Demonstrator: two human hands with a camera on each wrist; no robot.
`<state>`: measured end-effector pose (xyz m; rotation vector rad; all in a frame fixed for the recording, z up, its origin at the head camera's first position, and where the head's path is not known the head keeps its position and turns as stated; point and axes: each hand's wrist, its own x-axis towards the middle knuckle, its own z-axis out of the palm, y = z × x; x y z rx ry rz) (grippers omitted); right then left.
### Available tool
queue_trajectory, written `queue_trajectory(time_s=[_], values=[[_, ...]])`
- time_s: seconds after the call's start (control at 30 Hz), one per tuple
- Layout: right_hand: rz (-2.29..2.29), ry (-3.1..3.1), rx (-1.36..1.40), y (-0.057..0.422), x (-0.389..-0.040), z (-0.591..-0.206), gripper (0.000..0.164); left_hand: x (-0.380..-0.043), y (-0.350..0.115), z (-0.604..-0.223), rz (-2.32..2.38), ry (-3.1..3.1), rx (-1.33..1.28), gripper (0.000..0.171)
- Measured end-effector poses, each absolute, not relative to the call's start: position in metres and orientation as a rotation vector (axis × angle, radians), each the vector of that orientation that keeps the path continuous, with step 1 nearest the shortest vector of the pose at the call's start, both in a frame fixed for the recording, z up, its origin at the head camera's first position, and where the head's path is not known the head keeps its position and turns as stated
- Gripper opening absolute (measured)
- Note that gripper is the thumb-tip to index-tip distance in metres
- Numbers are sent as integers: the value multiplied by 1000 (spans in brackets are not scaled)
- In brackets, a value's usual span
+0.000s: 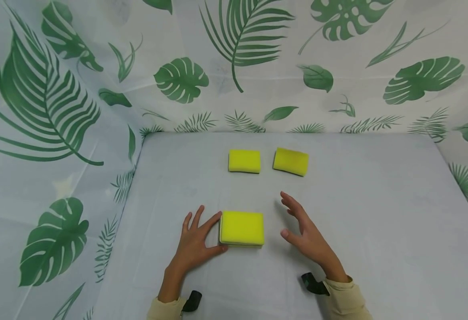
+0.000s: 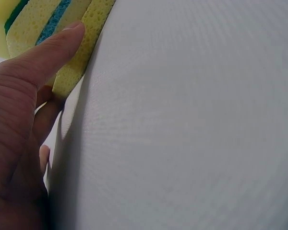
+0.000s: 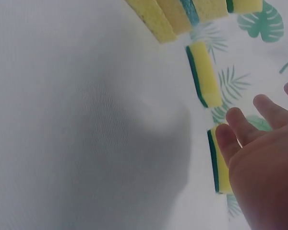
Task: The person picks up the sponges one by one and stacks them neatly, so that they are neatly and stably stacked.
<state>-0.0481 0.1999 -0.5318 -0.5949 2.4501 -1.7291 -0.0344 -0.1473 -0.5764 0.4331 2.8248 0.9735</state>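
Note:
A stack of sponges (image 1: 242, 227) stands on the near part of the table, its top face bright yellow. From the side, the stack (image 2: 93, 40) shows yellow layers with a blue and a dark green scouring layer between. My left hand (image 1: 195, 243) holds it by the left side, thumb at the near corner and index finger at the far corner; the other fingers are spread. To the right of the stack, apart from it, my right hand (image 1: 307, 240) hovers with loosely bent fingers and nothing in them. The right wrist view shows that hand (image 3: 269, 163) with its fingers apart.
Two single sponges, a left one (image 1: 244, 161) and a slightly turned right one (image 1: 291, 162), lie farther back, yellow side up over dark green. A pale cloth covers the table (image 1: 378, 200). Leaf-patterned sheets (image 1: 258, 102) rise behind it and at both sides.

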Motion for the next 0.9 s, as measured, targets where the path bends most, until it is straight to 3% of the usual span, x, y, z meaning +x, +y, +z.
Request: queue_trajectory(time_s=[0.9], values=[[-1653,2695,-333,253,-81,-518,91,-34,-147,-577,954,2828,438,92]])
